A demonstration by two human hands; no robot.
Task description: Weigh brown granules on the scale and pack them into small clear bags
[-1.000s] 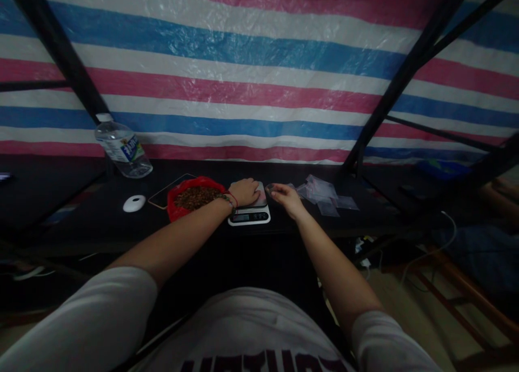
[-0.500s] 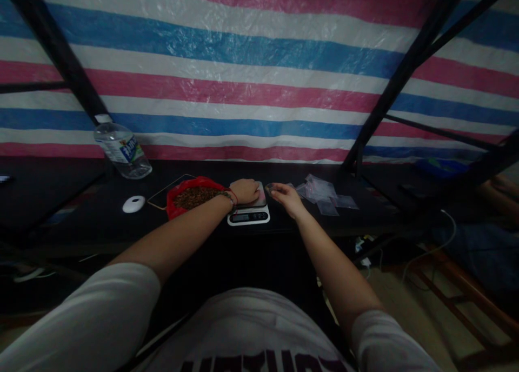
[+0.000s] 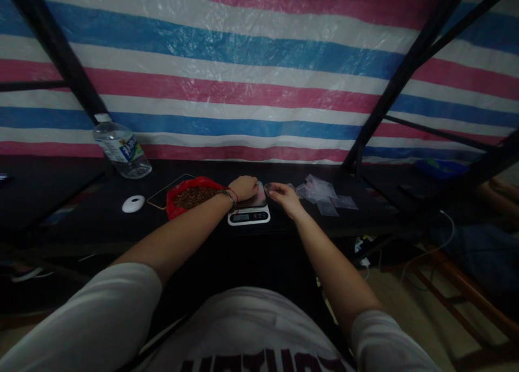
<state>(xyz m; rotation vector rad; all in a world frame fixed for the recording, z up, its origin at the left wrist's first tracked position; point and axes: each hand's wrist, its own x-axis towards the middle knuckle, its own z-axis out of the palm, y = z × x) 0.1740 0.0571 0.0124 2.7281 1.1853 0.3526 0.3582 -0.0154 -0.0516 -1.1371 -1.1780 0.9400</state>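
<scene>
My left hand (image 3: 244, 187), a bracelet at its wrist, is over the plate of a white digital kitchen scale (image 3: 248, 217). Its fingers are bent down and closed; whatever they hold is hidden. Just right of the scale, my right hand (image 3: 285, 197) pinches a small clear plastic bag (image 3: 267, 187) with thumb and fingers. What is inside the bag is too small to make out. A red plastic bag (image 3: 172, 207) lies open left of the scale, filled with small brown pellets (image 3: 195, 197); my left forearm passes over its near side.
Several clear zip bags (image 3: 321, 189) lie in a pile to the right. At the left are a white oval device (image 3: 133, 204) and a large clear bottle (image 3: 124, 150). Black metal posts (image 3: 389, 96) slant up before a striped sheet. Another person's arm (image 3: 497, 193) shows far right.
My left hand has lifted its wrist a little and its fingers have curled down more over the scale. My right hand has shifted slightly left with the small bag.
</scene>
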